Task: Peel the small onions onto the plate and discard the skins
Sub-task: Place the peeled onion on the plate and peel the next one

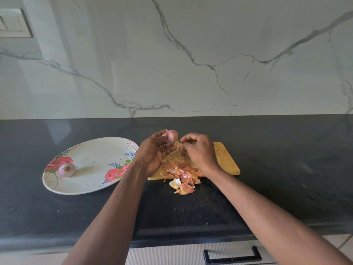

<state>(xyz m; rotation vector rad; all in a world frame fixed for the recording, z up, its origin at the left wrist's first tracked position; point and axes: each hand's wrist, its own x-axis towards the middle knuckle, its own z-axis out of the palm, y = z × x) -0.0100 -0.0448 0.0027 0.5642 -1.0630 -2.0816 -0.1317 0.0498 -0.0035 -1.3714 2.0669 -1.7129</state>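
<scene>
My left hand (154, 152) holds a small pink onion (172, 135) between thumb and fingers, above the wooden cutting board (226, 157). Right beside it, my right hand (198, 150) has its fingers curled and pinches at the onion's root end, where thin fibres show. A heap of orange-brown onion skins (181, 172) lies on the board's near edge and spills onto the black counter, with loose pieces (184, 188) in front. One peeled onion (66, 169) sits on the left part of the oval flowered plate (91, 150).
The black counter (286, 178) runs to a marble wall at the back. A drawer with a black handle (232, 256) is below the counter's front edge. A wall switch (11, 22) is at the upper left.
</scene>
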